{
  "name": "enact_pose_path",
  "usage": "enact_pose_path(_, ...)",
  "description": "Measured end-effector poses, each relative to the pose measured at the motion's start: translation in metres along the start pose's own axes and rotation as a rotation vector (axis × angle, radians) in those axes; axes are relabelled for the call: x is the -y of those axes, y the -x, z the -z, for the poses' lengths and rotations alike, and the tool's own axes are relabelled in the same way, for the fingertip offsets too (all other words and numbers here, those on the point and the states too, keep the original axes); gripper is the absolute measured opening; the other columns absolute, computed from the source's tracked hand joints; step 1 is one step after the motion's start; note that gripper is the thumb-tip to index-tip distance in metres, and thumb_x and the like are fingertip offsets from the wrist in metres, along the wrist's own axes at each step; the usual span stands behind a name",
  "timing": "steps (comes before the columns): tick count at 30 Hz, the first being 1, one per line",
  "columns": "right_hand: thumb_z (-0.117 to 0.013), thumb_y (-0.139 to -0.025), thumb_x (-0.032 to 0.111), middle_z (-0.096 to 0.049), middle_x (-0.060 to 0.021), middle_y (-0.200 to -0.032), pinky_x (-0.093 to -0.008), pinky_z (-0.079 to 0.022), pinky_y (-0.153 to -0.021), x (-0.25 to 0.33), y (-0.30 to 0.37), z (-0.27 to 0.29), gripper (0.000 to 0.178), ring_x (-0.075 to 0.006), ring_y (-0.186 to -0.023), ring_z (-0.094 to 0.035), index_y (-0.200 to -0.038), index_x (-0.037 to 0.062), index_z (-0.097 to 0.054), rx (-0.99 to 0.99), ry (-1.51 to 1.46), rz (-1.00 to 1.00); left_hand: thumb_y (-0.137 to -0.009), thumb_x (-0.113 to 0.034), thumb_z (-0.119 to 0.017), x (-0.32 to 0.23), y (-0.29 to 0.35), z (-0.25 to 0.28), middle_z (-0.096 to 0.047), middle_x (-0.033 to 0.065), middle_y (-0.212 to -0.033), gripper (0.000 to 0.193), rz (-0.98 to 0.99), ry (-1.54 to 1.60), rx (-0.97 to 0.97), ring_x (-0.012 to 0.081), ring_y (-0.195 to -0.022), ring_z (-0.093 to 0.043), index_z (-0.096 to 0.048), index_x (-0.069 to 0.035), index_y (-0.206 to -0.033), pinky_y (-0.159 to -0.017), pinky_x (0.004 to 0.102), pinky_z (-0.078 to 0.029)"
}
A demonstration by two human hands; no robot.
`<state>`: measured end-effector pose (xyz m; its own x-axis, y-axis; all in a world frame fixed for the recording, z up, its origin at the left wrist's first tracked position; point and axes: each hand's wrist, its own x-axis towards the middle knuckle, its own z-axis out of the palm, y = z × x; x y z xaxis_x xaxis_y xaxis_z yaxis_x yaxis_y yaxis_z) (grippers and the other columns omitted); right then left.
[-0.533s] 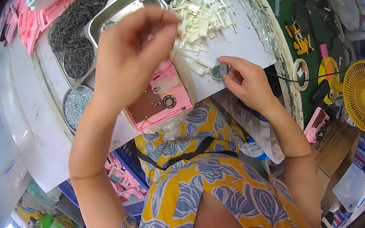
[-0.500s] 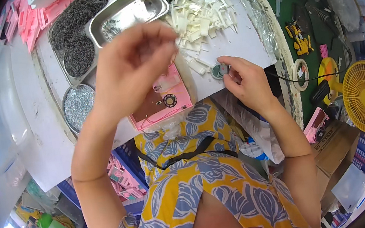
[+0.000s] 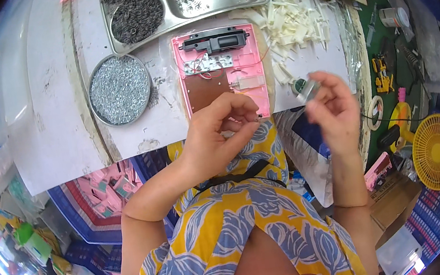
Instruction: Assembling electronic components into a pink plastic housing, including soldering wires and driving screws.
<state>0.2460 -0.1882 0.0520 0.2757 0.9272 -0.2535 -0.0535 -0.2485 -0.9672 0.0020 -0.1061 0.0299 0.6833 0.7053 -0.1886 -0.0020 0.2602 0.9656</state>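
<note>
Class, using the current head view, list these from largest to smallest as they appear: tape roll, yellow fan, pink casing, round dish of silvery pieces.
1. Pink casing
2. Round dish and yellow fan: too alike to rank
3. Tape roll

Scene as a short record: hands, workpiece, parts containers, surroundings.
Left hand: fingers curled, over the near side of the pink housing; grip and contact unclear
Right hand: holds a small grey-green part, to the right of the housing; slightly blurred
Workpiece contents: black part at far end, brown board, red wires
Left of workpiece: round dish of small silver parts
Beyond right hand: white plastic pieces, piled loose
Far right: yellow fan
</note>
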Motion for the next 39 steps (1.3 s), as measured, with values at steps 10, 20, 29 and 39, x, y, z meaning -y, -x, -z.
enact_pose_path(10,-0.073,-0.091,0.002,-0.058,0.0034,-0.084,-0.0161,-0.042,-0.066,-0.014,-0.003,-0.041,0.048,-0.0015,-0.073,-0.053,-0.135,-0.0037,-0.056,0.283,-0.401,-0.221,-0.091,0.007,-0.07,0.009,-0.003,-0.003,-0.065,0.0058,-0.102,0.03,-0.03,0.033,-0.048,0.0096,-0.096,-0.066,-0.055,-0.001,-0.116,-0.083,0.0249,-0.058)
enact_pose_path(20,-0.075,-0.088,-0.003,-0.069,-0.0056,-0.092,-0.0218,-0.05,-0.064,-0.025,0.007,-0.051,0.041,-0.0072,-0.076,-0.064,-0.126,-0.0018,-0.061,0.179,0.17,0.245,-0.088,0.006,-0.072,0.009,-0.002,-0.001,-0.066,0.0075,-0.094,0.026,-0.092,0.052,-0.114,0.015,-0.09,-0.07,-0.059,-0.002,-0.109,-0.076,0.03,-0.06)
enact_pose_path(29,-0.082,-0.07,-0.002,-0.073,-0.0123,-0.095,-0.0345,-0.056,-0.064,-0.003,-0.03,-0.039,0.037,-0.0302,-0.077,-0.07,-0.104,0.0038,-0.068,0.338,0.565,0.82,-0.081,0.006,-0.08,0.019,-0.007,0.016,-0.072,0.0171,-0.099,0.037,-0.693,-0.538,-0.123,0.0292,-0.085,-0.072,-0.057,-0.002,-0.108,-0.07,0.0354,-0.059)
enact_pose_path(39,-0.083,-0.066,-0.003,-0.073,-0.0122,-0.093,-0.0346,-0.056,-0.064,-0.01,-0.02,-0.035,0.04,-0.0296,-0.076,-0.07,-0.102,0.0038,-0.068,0.276,0.55,0.84,-0.078,0.004,-0.083,0.012,-0.003,0.009,-0.072,0.0182,-0.107,0.039,-0.616,-0.518,-0.162,0.0291,-0.097,-0.072,-0.057,-0.002,-0.108,-0.082,0.0354,-0.059)
